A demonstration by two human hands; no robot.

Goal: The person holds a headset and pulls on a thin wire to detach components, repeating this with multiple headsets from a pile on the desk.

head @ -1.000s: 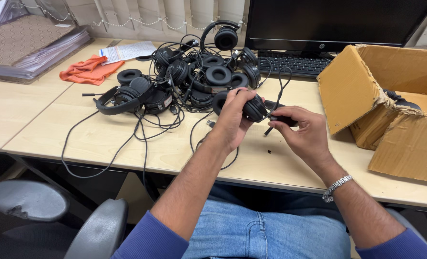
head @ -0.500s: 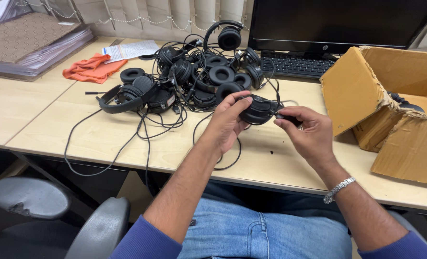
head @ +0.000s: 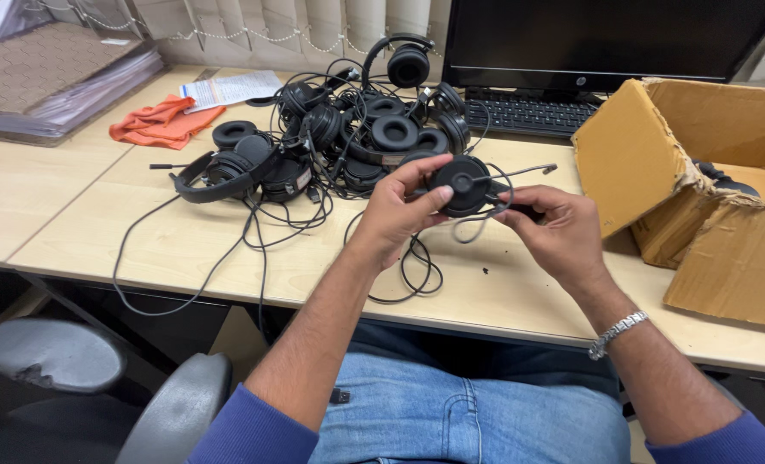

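Fingers (head: 423,199) of left hand (head: 391,215) clenched on round black padded earcup of wired headset (head: 461,182), held above pale wooden counter (head: 82,232); right hand (head: 554,232) pinching same headset at its band side, thin microphone boom (head: 528,169) jutting toward torn brown cardboard box (head: 700,189). Black cable (head: 412,275) looping down from headset onto counter, near front edge. Tangled heap of black headsets (head: 356,137) just behind hands, leads trailing left and over counter's front edge. Box close to right hand, leaving narrow gap there; wider bare counter to left, between trailing leads and stack of grey folders (head: 47,82). Crumpled orange cloth (head: 163,122) and printed paper sheet (head: 228,88) beyond heap; black keyboard (head: 528,112) and dark monitor (head: 606,39) at back edge. Grey chair armrest (head: 176,412) below counter, beside blue-jeaned lap.
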